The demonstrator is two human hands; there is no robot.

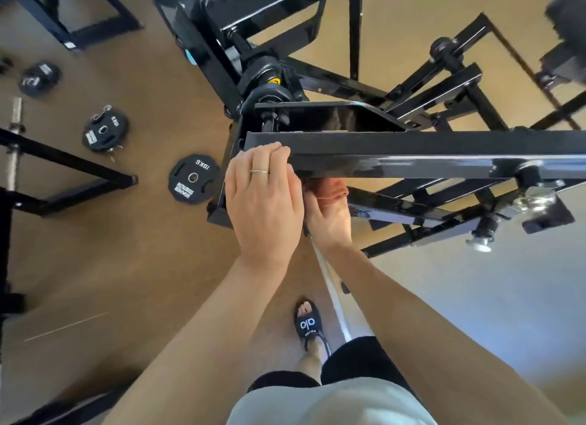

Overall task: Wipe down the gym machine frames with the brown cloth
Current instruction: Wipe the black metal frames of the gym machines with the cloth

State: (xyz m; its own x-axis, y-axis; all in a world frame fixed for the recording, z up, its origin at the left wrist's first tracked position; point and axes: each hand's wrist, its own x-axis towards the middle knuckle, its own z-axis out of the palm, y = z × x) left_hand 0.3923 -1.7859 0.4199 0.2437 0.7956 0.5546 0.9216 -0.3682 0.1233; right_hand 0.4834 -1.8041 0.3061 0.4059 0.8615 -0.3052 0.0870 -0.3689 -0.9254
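A black steel beam of the gym machine frame runs across the middle of the view, from centre to the right edge. My left hand lies over the beam's left end, its fingers curled over the top edge. Just below the beam, my right hand grips the brown cloth and holds it up against the beam's underside. Only a small bunched part of the cloth shows; the beam and my hands hide the remainder.
More black frame bars and a pivot lie beyond the beam. A silver pin knob sticks out at lower right. Weight plates and a barbell lie on the brown floor at left. My sandalled foot stands below.
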